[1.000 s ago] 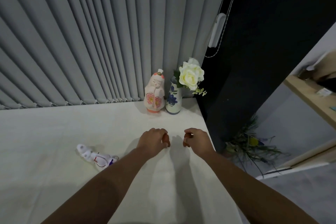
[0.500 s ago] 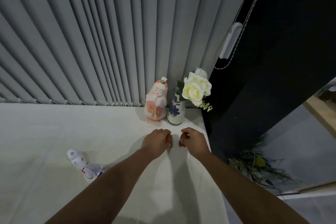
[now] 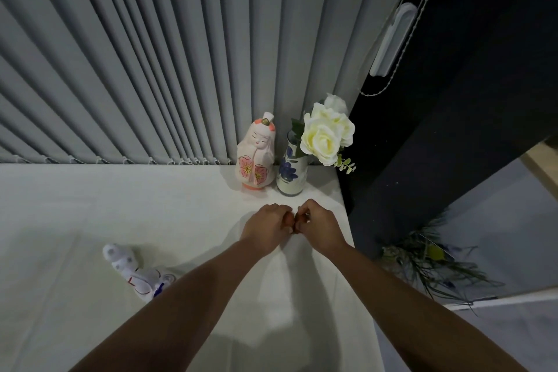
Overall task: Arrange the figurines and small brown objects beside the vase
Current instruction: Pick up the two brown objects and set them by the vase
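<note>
Both hands meeting just short of the vase.
Left hand [image 3: 267, 228] and right hand [image 3: 320, 228] fingers curled, each pinching something small and brown [image 3: 297, 220]; I can't tell more. Vase [image 3: 291, 174] and upright figurine [image 3: 255, 157] just beyond fingertips; second figurine [image 3: 136, 273] lies left. Ceramic I'd judge: fragile, grip bodies.

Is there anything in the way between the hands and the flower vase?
Nothing visible. The left hand and right hand are side by side on the white tabletop, and the strip between them and the blue-flowered white ceramic vase is bare. The pink-robed doll figurine stands left of the vase.
</note>
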Demonstrator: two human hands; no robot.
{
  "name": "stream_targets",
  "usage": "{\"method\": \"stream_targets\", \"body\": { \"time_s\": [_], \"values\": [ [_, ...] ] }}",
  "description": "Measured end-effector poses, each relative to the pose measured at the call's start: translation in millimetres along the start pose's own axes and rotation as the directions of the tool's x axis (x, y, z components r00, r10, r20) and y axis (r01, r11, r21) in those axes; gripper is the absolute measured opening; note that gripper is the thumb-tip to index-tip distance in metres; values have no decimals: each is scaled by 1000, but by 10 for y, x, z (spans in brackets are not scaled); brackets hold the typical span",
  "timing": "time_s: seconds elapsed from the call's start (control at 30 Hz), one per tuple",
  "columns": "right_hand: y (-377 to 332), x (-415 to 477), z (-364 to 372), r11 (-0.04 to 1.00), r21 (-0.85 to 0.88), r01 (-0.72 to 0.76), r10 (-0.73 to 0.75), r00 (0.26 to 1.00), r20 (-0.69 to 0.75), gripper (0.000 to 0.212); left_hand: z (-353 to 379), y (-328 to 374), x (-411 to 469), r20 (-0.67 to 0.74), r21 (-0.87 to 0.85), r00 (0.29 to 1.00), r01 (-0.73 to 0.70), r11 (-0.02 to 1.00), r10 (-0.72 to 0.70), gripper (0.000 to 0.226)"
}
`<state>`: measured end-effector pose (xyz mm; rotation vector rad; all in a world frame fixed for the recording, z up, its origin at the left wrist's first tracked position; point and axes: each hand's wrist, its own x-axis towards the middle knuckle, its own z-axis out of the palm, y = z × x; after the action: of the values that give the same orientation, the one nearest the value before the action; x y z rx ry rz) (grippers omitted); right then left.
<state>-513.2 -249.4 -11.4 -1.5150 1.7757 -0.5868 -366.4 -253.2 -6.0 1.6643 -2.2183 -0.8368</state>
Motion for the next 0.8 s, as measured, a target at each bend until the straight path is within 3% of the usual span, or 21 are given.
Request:
{"method": "stream_targets", "body": {
  "time_s": [0.8],
  "values": [
    [-79,-188,-85,997,-72,-42,42,999,-2,13,-57,-164,-155,12,136,999,-39,990,38,54]
  ]
}}
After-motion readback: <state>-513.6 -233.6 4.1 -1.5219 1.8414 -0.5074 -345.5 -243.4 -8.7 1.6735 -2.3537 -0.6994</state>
